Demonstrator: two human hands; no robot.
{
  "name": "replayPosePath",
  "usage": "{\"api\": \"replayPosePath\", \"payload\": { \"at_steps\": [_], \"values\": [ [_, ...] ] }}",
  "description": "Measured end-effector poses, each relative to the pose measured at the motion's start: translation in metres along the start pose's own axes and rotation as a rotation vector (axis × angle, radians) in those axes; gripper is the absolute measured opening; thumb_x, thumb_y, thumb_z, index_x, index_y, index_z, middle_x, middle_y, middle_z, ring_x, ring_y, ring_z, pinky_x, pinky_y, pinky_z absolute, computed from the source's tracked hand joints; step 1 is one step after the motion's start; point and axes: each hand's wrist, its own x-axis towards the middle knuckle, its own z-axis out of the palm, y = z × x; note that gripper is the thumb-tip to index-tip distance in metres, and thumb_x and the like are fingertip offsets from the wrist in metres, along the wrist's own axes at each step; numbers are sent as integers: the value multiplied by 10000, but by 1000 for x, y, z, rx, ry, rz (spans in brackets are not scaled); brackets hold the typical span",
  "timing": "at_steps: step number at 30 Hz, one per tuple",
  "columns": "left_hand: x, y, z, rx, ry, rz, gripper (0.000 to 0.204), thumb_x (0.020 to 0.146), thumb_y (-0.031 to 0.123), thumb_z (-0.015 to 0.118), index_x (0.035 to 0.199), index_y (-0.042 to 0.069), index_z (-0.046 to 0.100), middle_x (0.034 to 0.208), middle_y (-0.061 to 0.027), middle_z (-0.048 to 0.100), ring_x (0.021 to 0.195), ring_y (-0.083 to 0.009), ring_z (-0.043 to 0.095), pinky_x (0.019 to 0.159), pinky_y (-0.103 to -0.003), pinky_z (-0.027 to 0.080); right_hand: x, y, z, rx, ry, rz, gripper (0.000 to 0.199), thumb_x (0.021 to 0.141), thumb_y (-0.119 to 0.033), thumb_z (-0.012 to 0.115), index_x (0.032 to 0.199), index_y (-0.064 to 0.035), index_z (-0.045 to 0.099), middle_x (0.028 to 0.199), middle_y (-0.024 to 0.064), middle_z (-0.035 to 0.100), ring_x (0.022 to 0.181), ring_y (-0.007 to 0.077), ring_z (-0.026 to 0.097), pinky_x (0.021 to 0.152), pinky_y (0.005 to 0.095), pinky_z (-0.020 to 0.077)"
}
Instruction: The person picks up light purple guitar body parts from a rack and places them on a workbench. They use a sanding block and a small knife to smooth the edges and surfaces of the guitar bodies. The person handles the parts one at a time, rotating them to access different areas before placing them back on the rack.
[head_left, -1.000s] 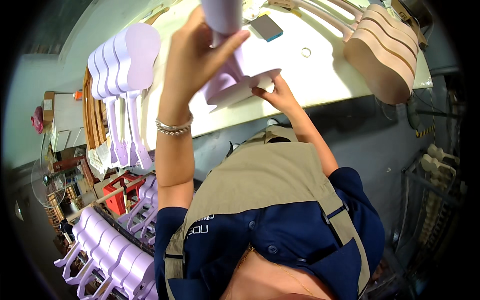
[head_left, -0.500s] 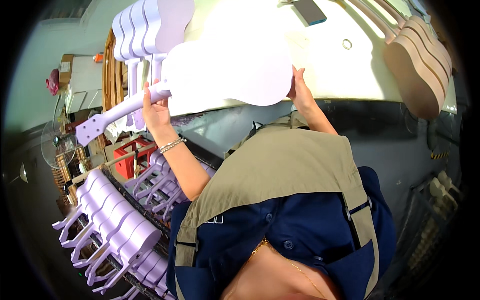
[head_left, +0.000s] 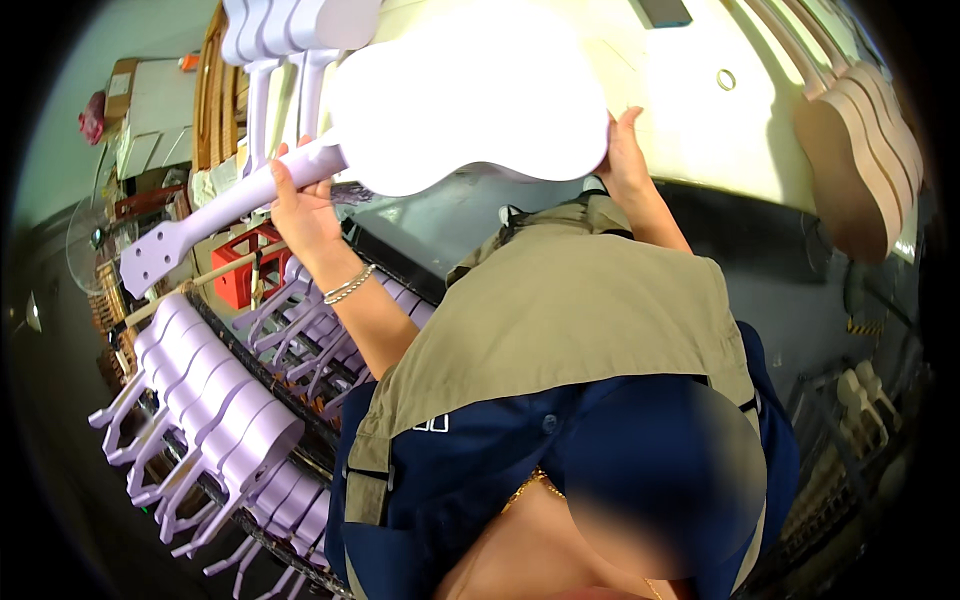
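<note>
The person's left hand (head_left: 308, 215) has the neck of a lilac guitar-shaped instrument (head_left: 470, 105), its fingers partly curled about the neck, with the thumb on one side and fingertips showing on the other. The right hand (head_left: 628, 160) is against the rounded far end of the body, thumb lifted and spread away from the rim; the other fingers are mostly hidden, so how far they close cannot be told.

A second ago the instrument was tilted steeply, with the left hand high up on it and the right at the body's lower edge. Now the broad face is turned up and glaring white, and the neck points left, the headstock slanting down. Compared with half a second ago, the grips are much the same.

The body overlaps the near edge of the pale surface (head_left: 690, 130); whether it touches there cannot be told. The grey block (head_left: 666, 12) on the surface is now cut by the picture's upper edge. The small ring (head_left: 726, 79) lies between the body and the beige instruments (head_left: 850, 185).
</note>
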Motion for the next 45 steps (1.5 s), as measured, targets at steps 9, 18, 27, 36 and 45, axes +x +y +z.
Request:
{"api": "replayPosePath", "payload": {
  "at_steps": [9, 18, 27, 36, 45],
  "values": [
    [-26, 19, 45, 43, -52, 85, 482, 891, 207, 559, 1233, -99, 413, 1092, -188, 527, 939, -273, 594, 808, -401, 532, 11, 26, -28, 152, 55, -19, 854, 855, -661, 75, 1374, -4, 241, 1384, 116, 344, 1265, 245, 341, 1040, 381, 272],
    [-35, 25, 49, 80, -41, 121, 492, 887, 206, 561, 1239, -96, 398, 1097, -188, 527, 972, -279, 580, 821, -397, 525, 7, 17, -28, 139, 29, -59, 829, 872, -643, 118, 1366, 10, 246, 1357, 124, 372, 1251, 248, 357, 1021, 385, 306],
    [-22, 11, 43, 21, 12, 97, 388, 892, 120, 528, 1199, -102, 444, 1062, -213, 547, 944, -297, 588, 809, -412, 534, 19, 12, -76, -353, 244, -356, 433, 924, -405, 433, 1124, -52, 585, 1067, 95, 617, 982, 183, 568, 867, 305, 421],
    [-13, 7, 107, 438, 1, 670, 749, 805, 10, 624, 1341, -44, 104, 1076, -281, 525, 959, -312, 591, 810, -358, 533, 58, -71, -186, -1601, 1250, -618, 186, 745, -278, 694, 864, -145, 643, 915, 27, 541, 909, 237, 507, 716, 364, 454],
    [-18, 10, 125, 565, -198, 813, 216, 840, -55, 524, 1030, -31, 626, 1037, -91, 624, 1045, -150, 509, 896, -251, 397, 39, -102, -13, -606, 55, -844, 86, 834, -67, 602, 877, 7, 616, 870, 49, 625, 717, 119, 605, 578, 217, 474]
  ]
}}
